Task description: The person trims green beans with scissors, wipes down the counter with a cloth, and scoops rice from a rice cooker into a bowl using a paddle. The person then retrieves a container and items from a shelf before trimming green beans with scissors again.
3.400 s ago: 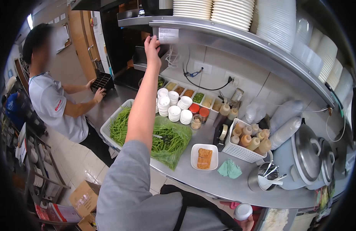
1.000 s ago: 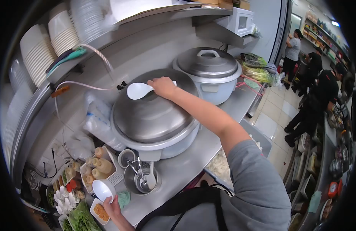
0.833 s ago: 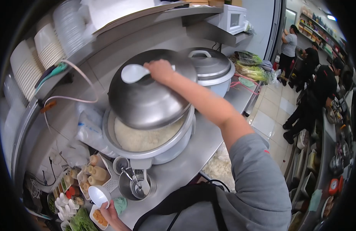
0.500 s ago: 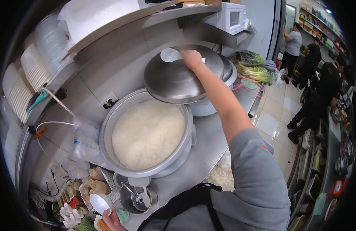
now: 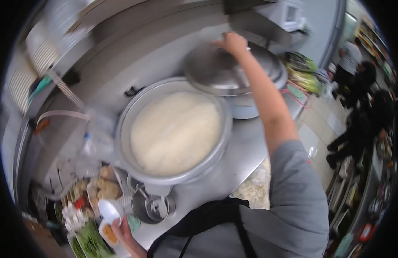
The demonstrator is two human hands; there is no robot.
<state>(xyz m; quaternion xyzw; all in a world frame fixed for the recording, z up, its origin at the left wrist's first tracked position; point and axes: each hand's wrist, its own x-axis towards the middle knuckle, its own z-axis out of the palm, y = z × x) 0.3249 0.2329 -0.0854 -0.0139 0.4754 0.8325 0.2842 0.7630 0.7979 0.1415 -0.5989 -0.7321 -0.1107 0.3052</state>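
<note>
My left hand grips a small white bowl at the lower left, tilted and showing no contents. At the top, my right hand is closed at the top of a large, domed metal lid; motion blurs its fingers. A pale, smeared shape shows beside those fingers, too blurred to name. The lid slants above a second cooker, its near edge close to the rim of a big rice cooker. White rice fills that open cooker.
A metal container with spoons or ladles stands before the cooker. Food trays lie lower left, a plastic bag left. Bagged greens rest beyond the lid. Stacked containers line the shelf. Several people stand at right.
The view has shifted and blurred. Right hand and lid sit farther up and right in the picture. The white round shape near the right hand is now a faint smear. The left hand still holds the bowl.
</note>
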